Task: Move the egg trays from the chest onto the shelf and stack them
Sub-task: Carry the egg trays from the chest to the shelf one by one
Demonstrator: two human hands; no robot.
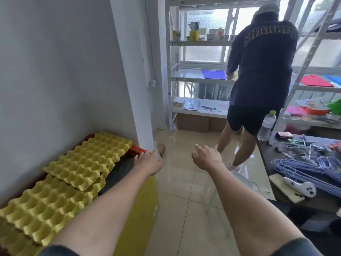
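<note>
Several yellow egg trays lie on the chest at the left: a far stack (pixel 88 159) and a near stack (pixel 42 206) partly under it. The chest (pixel 137 150) shows a red rim and a dark top beside the trays. My left hand (pixel 147 162) reaches out over the chest's far right corner, fingers extended, holding nothing. My right hand (pixel 205 156) hangs in the air over the tiled floor, fingers relaxed and empty. The white metal shelf (pixel 195 79) stands ahead against the window.
A person in a dark top (pixel 258 71) stands at the shelf, blocking its right part. A dark table (pixel 304 163) at the right holds purple hangers, a water bottle (pixel 266 126) and clutter. A yellow box (pixel 142 209) stands beside the chest. Cardboard boxes sit under the shelf.
</note>
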